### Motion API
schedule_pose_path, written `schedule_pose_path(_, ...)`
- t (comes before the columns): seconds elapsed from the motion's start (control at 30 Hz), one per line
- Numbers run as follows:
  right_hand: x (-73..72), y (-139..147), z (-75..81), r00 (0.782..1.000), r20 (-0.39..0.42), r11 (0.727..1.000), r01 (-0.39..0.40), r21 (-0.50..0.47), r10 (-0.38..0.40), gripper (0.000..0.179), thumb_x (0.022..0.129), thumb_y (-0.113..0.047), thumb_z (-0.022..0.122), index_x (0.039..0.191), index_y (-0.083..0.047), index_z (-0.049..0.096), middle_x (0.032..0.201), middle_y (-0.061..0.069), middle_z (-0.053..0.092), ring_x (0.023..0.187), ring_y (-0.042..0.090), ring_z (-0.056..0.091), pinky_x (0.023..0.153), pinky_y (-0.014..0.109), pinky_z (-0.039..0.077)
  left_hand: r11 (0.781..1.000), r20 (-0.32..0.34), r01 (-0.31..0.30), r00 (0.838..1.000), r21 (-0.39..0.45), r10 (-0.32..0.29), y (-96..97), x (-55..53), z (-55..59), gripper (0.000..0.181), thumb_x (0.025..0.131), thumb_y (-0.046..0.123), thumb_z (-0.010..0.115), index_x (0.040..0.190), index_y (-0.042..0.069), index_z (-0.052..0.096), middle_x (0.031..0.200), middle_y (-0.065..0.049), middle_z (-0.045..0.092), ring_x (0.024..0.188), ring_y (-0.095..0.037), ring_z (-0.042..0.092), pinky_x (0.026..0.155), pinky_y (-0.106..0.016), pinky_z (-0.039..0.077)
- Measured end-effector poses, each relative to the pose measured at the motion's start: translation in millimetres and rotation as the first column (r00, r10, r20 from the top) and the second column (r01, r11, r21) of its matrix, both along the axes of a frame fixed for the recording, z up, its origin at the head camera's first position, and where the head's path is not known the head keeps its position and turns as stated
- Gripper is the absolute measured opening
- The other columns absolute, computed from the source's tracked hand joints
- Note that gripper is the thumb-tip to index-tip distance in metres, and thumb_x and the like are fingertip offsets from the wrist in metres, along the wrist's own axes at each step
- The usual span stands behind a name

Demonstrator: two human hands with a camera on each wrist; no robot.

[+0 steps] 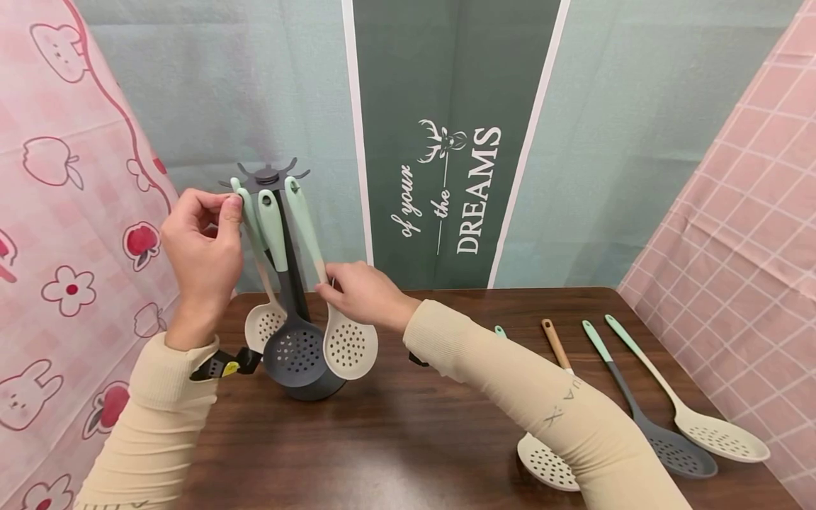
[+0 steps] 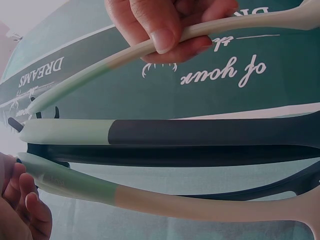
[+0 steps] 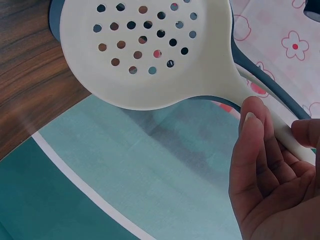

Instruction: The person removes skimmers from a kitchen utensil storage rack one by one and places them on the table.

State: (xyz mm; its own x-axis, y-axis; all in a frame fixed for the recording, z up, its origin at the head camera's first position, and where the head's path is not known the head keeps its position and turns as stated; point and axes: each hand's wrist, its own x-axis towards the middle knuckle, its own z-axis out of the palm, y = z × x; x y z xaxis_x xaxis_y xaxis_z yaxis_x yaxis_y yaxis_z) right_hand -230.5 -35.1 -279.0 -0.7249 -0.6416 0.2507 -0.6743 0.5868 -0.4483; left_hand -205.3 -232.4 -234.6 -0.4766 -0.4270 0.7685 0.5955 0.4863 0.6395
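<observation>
A dark rotating utensil rack (image 1: 266,177) stands at the left of the table, with three mint-handled utensils at its hooks. My right hand (image 1: 370,294) pinches the beige neck of a white skimmer (image 1: 350,347); its handle top is at a hook. In the right wrist view the perforated bowl of this white skimmer (image 3: 145,85) faces the camera. My left hand (image 1: 204,248) pinches the top of the left white slotted ladle's handle (image 2: 75,185), right beside the hooks. Between them hangs a dark grey skimmer (image 1: 296,347), touched by neither hand.
On the table's right side lie a grey slotted turner (image 1: 676,450), a white slotted spoon (image 1: 720,435) and a white skimmer with a wooden handle (image 1: 548,464). A mint handle end (image 1: 500,331) shows behind my right sleeve. Printed cloths hang around the wooden table (image 1: 395,439).
</observation>
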Motion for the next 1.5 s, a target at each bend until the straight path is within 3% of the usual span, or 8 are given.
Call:
schedule_pose_path(0.3,2.9,6.2,4.0,1.000,-0.004,1.000,0.005,0.002,-0.005,0.017,0.105,-0.026,0.057,0.093,-0.014,0.062,0.072,-0.003,0.059,0.065,0.009,0.056,0.057,0.023,0.042,1.000,-0.015,-0.003,1.000,0.001,0.003,-0.5,-1.2,-0.5,0.019,0.094,0.010,0.071,0.092,-0.009,0.070,0.079,0.014,0.065,0.061,-0.001,0.055,0.058,-0.016,0.041)
schedule_pose_path(1.0,7.1,43.5,20.8,0.993,0.116,0.998,0.014,-0.068,-0.006,0.022,0.105,-0.025,0.057,0.086,-0.013,0.058,0.064,-0.003,0.058,0.057,0.007,0.054,0.057,0.024,0.043,1.000,0.002,0.016,1.000,0.010,-0.016,-0.6,-0.5,-0.5,0.015,0.095,0.010,0.070,0.093,-0.004,0.071,0.079,0.012,0.066,0.062,-0.002,0.057,0.059,-0.017,0.043)
schedule_pose_path(1.27,0.4,64.6,26.4,0.985,0.173,0.996,0.029,-0.086,-0.013,0.021,0.106,-0.022,0.056,0.092,-0.008,0.061,0.069,0.006,0.065,0.057,0.011,0.057,0.055,0.026,0.047,1.000,0.007,0.012,1.000,0.009,-0.012,-0.4,-0.7,-1.5,0.016,0.095,0.011,0.070,0.094,-0.005,0.071,0.079,0.012,0.066,0.062,-0.003,0.056,0.059,-0.017,0.042)
schedule_pose_path(1.5,-8.4,82.2,31.2,0.977,0.201,0.996,0.078,-0.030,-0.070,0.022,0.106,-0.021,0.055,0.090,-0.008,0.062,0.070,0.005,0.066,0.059,0.022,0.065,0.055,0.029,0.050,1.000,0.005,0.007,1.000,0.010,-0.007,-0.8,-0.4,-2.1,0.018,0.096,0.011,0.070,0.094,-0.007,0.070,0.078,0.012,0.065,0.062,-0.002,0.055,0.059,-0.017,0.042)
